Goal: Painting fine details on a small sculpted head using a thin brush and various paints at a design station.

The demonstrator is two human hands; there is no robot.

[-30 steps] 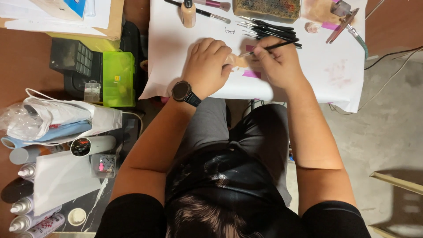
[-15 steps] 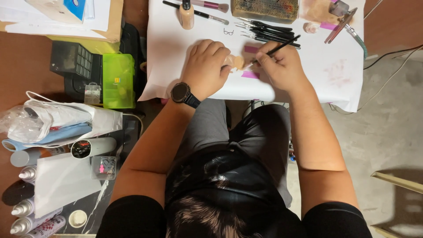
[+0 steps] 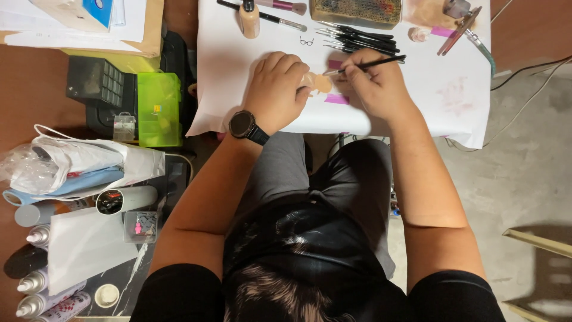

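**Brush at work on a small tan piece**

A white sheet point(image 3: 250, 101) covered the desk point(image 3: 36, 95). A green box point(image 3: 159, 108) sat at nine o'clock from the hands. The left hand point(image 3: 275, 89), a watch point(image 3: 243, 124) on its wrist, lay curled with its fingers pressing a small tan piece point(image 3: 317, 82) onto the sheet. The right hand point(image 3: 374, 83), at three o'clock from the piece, had its fingers pinched around a thin black brush point(image 3: 364, 64), whose tip touched the piece. Spare brushes point(image 3: 357, 37) lay at twelve o'clock.

A thin black brush point(image 3: 366, 64) lies nearly level, its tip touching a small tan piece point(image 3: 319, 82) on white paper point(image 3: 417, 101).
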